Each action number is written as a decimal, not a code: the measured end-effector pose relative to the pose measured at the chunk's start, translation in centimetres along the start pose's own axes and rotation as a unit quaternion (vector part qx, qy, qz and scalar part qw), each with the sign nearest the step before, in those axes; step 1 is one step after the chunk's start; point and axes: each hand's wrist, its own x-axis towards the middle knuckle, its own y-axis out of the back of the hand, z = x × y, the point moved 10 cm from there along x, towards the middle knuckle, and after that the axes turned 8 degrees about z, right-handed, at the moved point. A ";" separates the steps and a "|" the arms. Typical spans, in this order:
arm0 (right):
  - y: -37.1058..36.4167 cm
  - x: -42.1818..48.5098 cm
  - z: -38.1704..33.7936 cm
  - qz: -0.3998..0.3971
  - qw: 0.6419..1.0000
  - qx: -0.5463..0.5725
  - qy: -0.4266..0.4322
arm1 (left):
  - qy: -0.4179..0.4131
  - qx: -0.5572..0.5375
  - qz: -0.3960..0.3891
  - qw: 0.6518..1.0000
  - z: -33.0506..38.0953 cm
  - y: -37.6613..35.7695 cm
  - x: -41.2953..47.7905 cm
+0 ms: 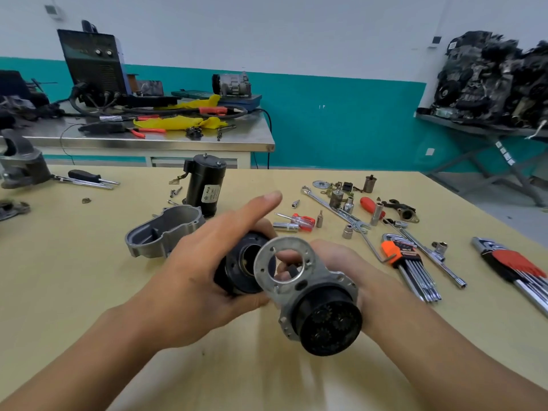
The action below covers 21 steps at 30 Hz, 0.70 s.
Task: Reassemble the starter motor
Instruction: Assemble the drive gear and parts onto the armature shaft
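Pale yellow tabletop [74,262] fills the lower view; a steel tabletop [166,140] w/ cables, yellow rags and pliers stands behind it, by the teal wall.

Both hands are up over the middle of the near tabletop. Left hand [201,262] grips a black round part [240,271], thumb and lower fingers curled round it, index finger stuck out straight. Its open end faces right, bore visible. Right hand [344,259] holds the grey plate assy [326,321] from behind: fingers wrap the back and some show thru the big ring hole. The assy's black drum points toward the camera, gear teeth dimly visible inside. The plate's ring overlaps the front of the black round part; can't tell if they touch.

Behind the hands, the black motor can [205,185] stands upright, label facing the camera. Just in front-left of it the alu housing [154,235] lies w/ its open side up.

Right side of the tabletop: two hex-key sets [409,262] [516,268], a long spanner [335,207], loose sockets [347,232] and a small red-handled screwdriver [301,219] near the left index tip.
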 end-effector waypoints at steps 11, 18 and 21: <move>4.1 -5.4 -9.4 0.075 0.905 0.193 0.371 | 0.273 -0.058 0.048 0.959 -4.4 -0.2 -1.8; 1.3 -11.2 -10.2 0.136 0.753 -0.057 0.641 | 0.279 -0.143 0.069 0.947 -3.1 -2.5 -2.7; 0.0 -12.7 -9.9 0.100 0.734 -0.072 0.668 | 0.254 -0.114 0.102 0.955 -2.6 -1.8 -2.6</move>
